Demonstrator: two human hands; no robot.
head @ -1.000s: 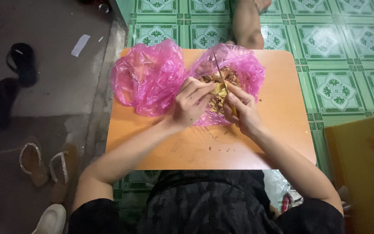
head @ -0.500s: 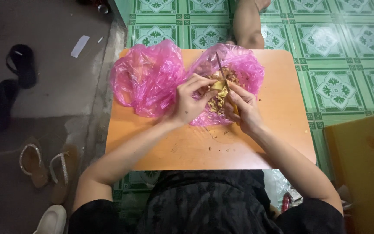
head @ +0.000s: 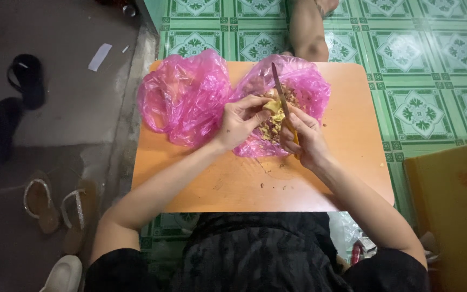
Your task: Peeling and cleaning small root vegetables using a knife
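My left hand (head: 241,120) pinches a small yellowish root piece (head: 273,108), probably ginger, over a pink plastic bag (head: 309,86) spread on the orange table (head: 352,162). My right hand (head: 305,138) grips a knife (head: 280,93) with an orange handle, its blade pointing away from me and lying against the piece. Brownish peelings (head: 270,130) lie on the bag below my hands. A second pink bag (head: 185,97), crumpled, sits to the left, just beside my left hand.
A person's bare leg (head: 306,32) rests on the green patterned floor tiles beyond the table. Sandals (head: 41,203) and dark slippers (head: 25,78) lie on the grey floor at left. An orange surface (head: 455,205) stands at right. Scraps dot the tabletop near me.
The knife blade has swung from lying low over the peelings to pointing up and away. Both hands stay over the right bag, still working on the piece.
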